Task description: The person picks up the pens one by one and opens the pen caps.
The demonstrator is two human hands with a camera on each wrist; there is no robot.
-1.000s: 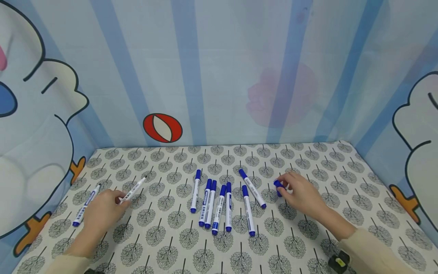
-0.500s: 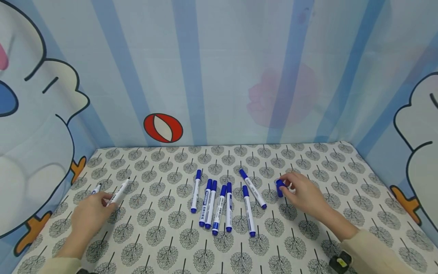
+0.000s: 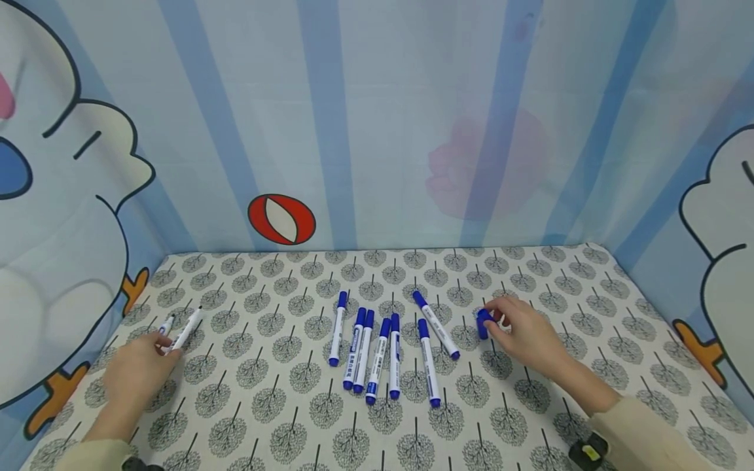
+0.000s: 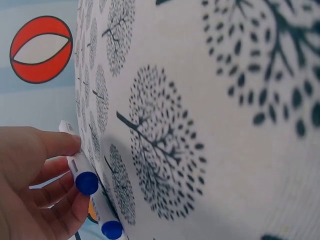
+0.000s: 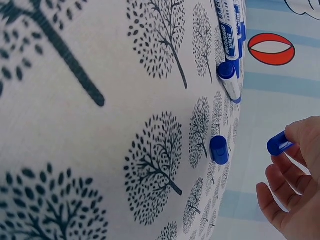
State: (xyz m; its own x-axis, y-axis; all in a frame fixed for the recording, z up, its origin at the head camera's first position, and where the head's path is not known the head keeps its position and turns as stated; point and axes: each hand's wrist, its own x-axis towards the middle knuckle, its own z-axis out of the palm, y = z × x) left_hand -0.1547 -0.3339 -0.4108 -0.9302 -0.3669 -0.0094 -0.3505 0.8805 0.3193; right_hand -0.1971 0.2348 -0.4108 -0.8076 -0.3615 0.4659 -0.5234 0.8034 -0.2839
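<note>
My left hand [image 3: 154,347] is at the table's left side and pinches a white marker [image 3: 186,330] that has no cap; its blue rear end [image 4: 86,183] shows between my fingers in the left wrist view. A second capless marker [image 3: 167,324] lies right beside it, its blue end [image 4: 111,229] just below. My right hand [image 3: 502,320] is right of centre and pinches a small blue cap [image 5: 279,144] held just off the cloth. Another blue cap [image 5: 219,149] lies on the cloth beside it.
Several capped blue-and-white markers [image 3: 377,350] lie side by side in the middle of the tree-print cloth [image 3: 294,405]. One more marker [image 3: 436,324] lies slanted near my right hand. Cartoon-printed fabric walls [image 3: 377,131] close in the back and both sides.
My left hand has carried the capless marker to the left, up beside the other one at the left edge. My right hand has stayed almost in place with the cap.
</note>
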